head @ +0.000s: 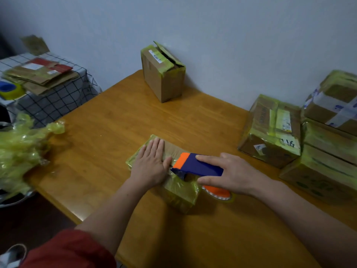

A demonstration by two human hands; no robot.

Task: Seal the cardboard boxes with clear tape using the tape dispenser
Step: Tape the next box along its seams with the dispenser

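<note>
— Wooden table (pixel 116 132) against a pale wall, is that it? What sits on it?

— Yes. Near the middle lies a small cardboard box (pixel 179 192), its near end wrapped in yellowish clear tape. At twelve o'clock from it, by the wall, stands an upright box (pixel 162 78) with its top flaps partly open. At three o'clock, taped boxes (pixel 270 132) are piled together.

— And the hands?

— The left hand (pixel 150 163) lies flat on the small box's top, palm down, fingers straight and together. The right hand (pixel 229 173) grips the tape dispenser (pixel 195 165), blue with an orange nose, fingers over its top and thumb along the near side. The nose rests on the box top, just beside the left thumb. Its tape roll (pixel 218 192) hangs past the box's edge at four o'clock.

— Anything on the left?

— At nine o'clock a crumpled wad of yellowish tape (pixel 21 147) sits at the table's edge. At ten o'clock a side table (pixel 58 101) under a checked cloth carries flattened cardboard (pixel 42 74) and a second roll (pixel 9 89) with a blue core. A red sleeve (pixel 73 250) shows at seven o'clock.
</note>
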